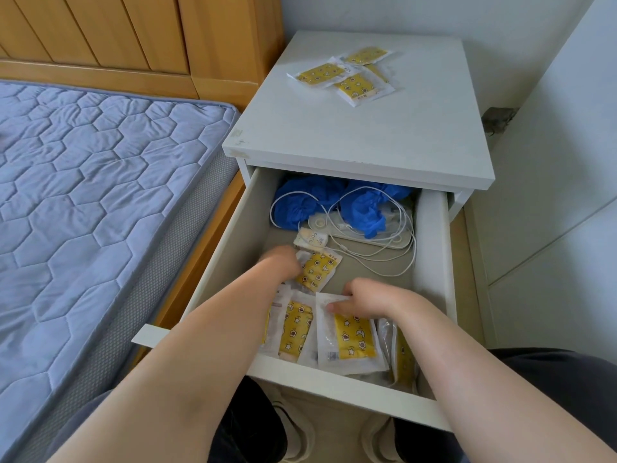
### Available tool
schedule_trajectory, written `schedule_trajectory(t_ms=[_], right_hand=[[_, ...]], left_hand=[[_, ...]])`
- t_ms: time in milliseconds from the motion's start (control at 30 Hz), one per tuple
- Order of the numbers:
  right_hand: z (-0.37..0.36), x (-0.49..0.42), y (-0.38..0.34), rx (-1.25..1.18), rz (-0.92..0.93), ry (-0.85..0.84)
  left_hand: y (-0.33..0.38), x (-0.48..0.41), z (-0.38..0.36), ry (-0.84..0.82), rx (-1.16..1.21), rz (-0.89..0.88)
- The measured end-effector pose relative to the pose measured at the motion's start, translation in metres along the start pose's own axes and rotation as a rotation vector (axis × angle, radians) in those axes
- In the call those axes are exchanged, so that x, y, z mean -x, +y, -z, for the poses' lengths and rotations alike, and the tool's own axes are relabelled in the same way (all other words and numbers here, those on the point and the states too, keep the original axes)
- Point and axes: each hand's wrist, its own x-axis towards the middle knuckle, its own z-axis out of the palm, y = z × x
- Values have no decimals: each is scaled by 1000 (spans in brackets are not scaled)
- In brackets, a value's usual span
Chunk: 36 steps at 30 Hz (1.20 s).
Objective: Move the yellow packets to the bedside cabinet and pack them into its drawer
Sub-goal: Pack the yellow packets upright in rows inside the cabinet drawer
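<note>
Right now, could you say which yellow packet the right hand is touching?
The yellow star-printed plastic packet right of centre at the front of the white drawer: the right hand pinches its top edge.

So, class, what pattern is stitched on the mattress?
Hexagons, quilted into the blue mattress; head view shows it.

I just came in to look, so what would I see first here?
Two bare arms reach into the open drawer: the left hand, blurred, is at one starry yellow packet, and the right hand pinches the front packet. More of the packets lie in a loose pile at the back of the white cabinet top. Crumpled blue bundles sit at the drawer's back.
</note>
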Motion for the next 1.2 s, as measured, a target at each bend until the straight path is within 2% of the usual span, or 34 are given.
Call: schedule_trajectory(t_ms=[200, 300, 367, 467, 533, 567, 633, 733, 800, 900, 967, 1067, 1133, 1200], right_hand=[[2, 0, 3, 42, 31, -97], [1, -2, 3, 43, 34, -120], [1, -2, 3, 34, 32, -128], [2, 0, 2, 42, 26, -136], [3, 1, 1, 26, 17, -152], [3, 2, 1, 4, 16, -157], [3, 2, 2, -44, 25, -152], [3, 5, 2, -87, 43, -136], [2, 8, 2, -66, 45, -116], [1, 14, 0, 0, 41, -54], [0, 16, 0, 18, 45, -30], [0, 16, 1, 16, 32, -21], [-1, 15, 1, 17, 25, -22], [-2, 13, 0, 17, 17, -32]], left_hand=[[6, -6, -11, 76, 27, 91], [4, -6, -3, 41, 168, 95], [3, -2, 9, -52, 472, 148], [-2, 17, 38, -237, 1130, 187], [-11, 32, 54, -220, 1229, 159], [-16, 40, 60, -192, 1193, 154], [-24, 55, 67, -141, 965, 126], [-31, 80, 64, -151, 475, -13], [-36, 95, 51, -183, 56, -70], [-44, 104, 21, -194, -486, -95], [-46, 106, 9, -107, -737, -94], [-40, 105, 9, 10, -916, -58], [-33, 102, 10, 20, -903, -33], [-26, 96, 16, 91, -821, -85]])
